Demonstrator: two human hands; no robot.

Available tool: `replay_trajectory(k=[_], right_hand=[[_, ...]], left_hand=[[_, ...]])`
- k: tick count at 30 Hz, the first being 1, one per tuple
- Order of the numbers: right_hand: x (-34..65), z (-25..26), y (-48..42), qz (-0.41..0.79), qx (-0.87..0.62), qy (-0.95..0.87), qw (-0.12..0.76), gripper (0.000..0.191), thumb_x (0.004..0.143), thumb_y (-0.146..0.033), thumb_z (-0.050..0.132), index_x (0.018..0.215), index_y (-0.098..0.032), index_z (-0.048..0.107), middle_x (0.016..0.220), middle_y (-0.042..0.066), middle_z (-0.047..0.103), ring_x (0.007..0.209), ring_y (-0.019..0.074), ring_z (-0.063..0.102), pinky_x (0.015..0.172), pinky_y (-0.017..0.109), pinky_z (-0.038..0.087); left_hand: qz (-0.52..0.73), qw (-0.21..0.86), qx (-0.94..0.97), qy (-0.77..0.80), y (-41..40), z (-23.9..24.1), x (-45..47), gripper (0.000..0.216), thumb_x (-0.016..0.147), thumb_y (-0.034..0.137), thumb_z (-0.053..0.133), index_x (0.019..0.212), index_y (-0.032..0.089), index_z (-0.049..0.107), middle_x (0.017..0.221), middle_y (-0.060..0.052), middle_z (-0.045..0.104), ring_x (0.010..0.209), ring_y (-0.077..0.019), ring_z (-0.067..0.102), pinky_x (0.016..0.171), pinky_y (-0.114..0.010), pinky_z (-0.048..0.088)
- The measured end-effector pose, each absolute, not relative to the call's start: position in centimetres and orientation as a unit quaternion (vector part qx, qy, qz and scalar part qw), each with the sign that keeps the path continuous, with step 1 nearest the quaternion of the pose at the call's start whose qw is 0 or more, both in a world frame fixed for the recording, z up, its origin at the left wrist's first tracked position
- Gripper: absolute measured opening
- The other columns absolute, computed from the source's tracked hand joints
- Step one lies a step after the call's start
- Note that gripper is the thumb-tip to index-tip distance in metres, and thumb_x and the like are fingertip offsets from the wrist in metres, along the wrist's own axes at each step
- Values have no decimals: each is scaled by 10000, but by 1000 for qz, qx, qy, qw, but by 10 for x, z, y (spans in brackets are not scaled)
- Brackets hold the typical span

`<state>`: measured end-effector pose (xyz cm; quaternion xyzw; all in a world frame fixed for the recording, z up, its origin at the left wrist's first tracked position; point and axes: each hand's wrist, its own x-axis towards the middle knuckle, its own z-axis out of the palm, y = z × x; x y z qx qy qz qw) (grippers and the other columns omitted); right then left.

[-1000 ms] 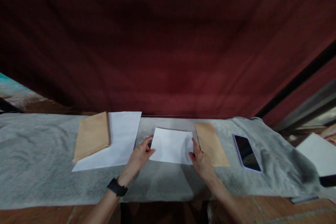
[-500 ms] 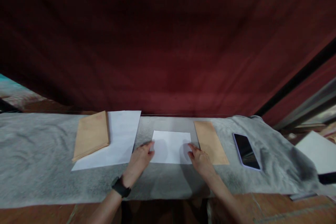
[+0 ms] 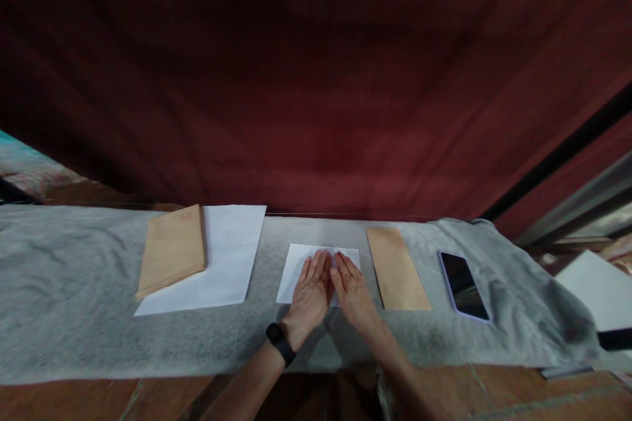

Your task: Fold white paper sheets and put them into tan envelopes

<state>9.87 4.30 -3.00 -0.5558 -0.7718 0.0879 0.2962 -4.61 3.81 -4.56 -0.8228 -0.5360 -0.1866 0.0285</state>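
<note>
A white sheet of paper (image 3: 291, 276), smaller than the one at the left, lies flat on the grey cloth in front of me. My left hand (image 3: 313, 283) rests flat on it, fingers stretched out and pointing away from me. Close beside it, my right hand (image 3: 350, 286) lies on the same sheet with its fingers extended too. The two hands cover the middle and lower part of the paper. Just right of the sheet lies a single brown envelope (image 3: 397, 270), apart from my right hand.
A stack of brown envelopes (image 3: 170, 250) lies on larger white paper (image 3: 234, 256) to the left. A phone (image 3: 464, 286) with a purple edge is at the right on the grey cloth (image 3: 74, 302). Behind hangs a dark red curtain (image 3: 316, 112).
Both hands have moved inward from the sheet's left and right edges to its middle. Their fingers, bent at the edges before, now lie flat side by side.
</note>
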Motion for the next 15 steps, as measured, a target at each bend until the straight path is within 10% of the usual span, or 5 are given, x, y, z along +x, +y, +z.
replay_trajectory(k=[15], right_hand=[[69,-40,55,60,-586,-777,221,507,1086,-304,197,1498,-185,467,1547,63,472,1460,222,384,1214,451,264]], left_hand=[[-109,40,-810,-575,61,-44,-59,535,991,201,327,1508,96,414,1593,-133,392,1496,-223,323,1228,-417,279]])
